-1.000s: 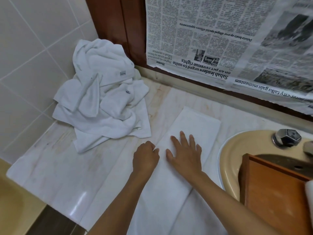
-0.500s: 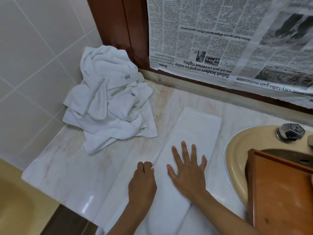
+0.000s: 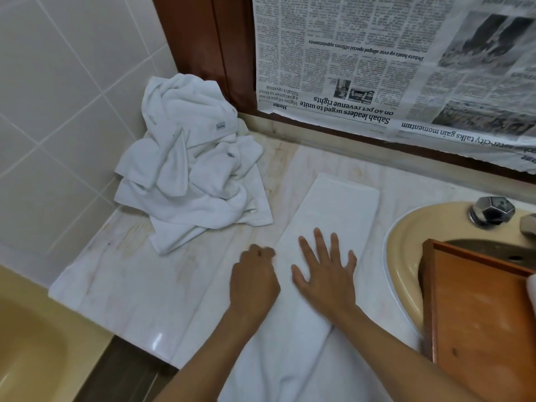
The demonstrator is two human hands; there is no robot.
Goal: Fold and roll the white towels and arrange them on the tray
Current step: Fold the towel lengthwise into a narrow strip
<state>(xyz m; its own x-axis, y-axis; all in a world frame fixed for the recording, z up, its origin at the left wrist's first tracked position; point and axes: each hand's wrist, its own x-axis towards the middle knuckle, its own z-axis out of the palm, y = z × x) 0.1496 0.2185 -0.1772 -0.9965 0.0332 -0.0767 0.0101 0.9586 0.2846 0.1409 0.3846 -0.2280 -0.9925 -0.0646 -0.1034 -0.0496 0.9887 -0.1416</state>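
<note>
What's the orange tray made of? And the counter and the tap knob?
Tray: likely wood, smooth orange-brown, with grain and a dark knot.
Counter: marble or a look-alike, glossy, pale veins and a light glint.
Tap knob: shiny metal, probably chrome, mirror-like.

Right hand (image 3: 326, 274) flat on towel (image 3: 339, 204) (left hand (image 3: 253, 281) grips edge).

Wooden tray (image 3: 478, 309) and folded towel (image 3: 333, 204) partly beyond the bottom edge.

right hand (image 3: 324, 280) slid back along towel (image 3: 333, 204), seemingly
</note>
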